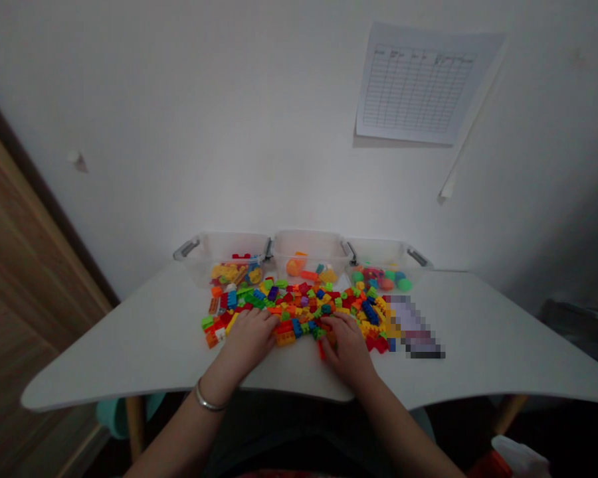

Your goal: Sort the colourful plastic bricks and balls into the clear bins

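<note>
Resting both hands palm-down at the near edge of the brick pile (299, 312) on the white table (104, 358). Fingers of the left hand (249, 340) and right hand (346, 350) curl forward among the pieces; any grip, cannot tell. An orange brick (286, 338) lies between them, long axis sideways, just off the left fingertips, nearer the left hand.

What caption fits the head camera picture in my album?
Left hand and right hand touch colourful plastic bricks before three clear tubs.

Room lies on the white table (498, 332) right of the blurred packet (413, 325); bricks (303, 309) and bins (309, 242) seemingly block ahead.
</note>
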{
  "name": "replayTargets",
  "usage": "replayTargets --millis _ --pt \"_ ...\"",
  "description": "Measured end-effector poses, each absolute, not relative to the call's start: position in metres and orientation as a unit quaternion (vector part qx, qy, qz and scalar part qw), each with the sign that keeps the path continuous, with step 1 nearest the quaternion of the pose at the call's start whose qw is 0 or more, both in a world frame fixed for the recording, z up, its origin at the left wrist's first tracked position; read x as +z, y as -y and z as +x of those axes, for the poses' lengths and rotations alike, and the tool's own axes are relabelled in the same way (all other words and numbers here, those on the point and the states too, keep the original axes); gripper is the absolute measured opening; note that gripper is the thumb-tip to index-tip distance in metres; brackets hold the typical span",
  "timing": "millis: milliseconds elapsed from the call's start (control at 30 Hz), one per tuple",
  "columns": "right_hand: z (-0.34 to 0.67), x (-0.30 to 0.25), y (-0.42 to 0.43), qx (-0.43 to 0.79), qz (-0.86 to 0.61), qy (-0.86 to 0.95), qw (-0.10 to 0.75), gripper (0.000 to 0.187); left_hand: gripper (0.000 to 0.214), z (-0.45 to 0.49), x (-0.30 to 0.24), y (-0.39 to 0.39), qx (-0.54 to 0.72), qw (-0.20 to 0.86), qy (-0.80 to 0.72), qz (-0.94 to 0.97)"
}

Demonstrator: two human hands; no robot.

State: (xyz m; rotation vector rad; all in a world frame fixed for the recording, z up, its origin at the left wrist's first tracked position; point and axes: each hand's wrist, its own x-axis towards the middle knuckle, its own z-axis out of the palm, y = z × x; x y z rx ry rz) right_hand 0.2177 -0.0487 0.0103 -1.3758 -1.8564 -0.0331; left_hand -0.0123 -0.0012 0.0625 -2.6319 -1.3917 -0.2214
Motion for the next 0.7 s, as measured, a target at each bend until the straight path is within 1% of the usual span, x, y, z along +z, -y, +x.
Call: replayTargets --millis 367,600,700 --pt "0.2187 0.0097 0.0478 -0.017 -0.548 0.737 0.395 0.032 0.018 -0.0096 0.069 0.0009 -0.063 0.046 0.483 -0.872" --pt "0.219 0.0095 0.0484 -0.017 -0.545 0.738 0.398 0.031 0.014 -0.0115 0.0671 0.0001 -0.079 0.094 0.477 -0.87" --pt "0.2193 0.0097 0.0489 -0.018 -0.545 0.736 0.401 0.032 0.015 -0.0137 0.0679 0.0002 -0.085 0.087 0.475 -0.872"
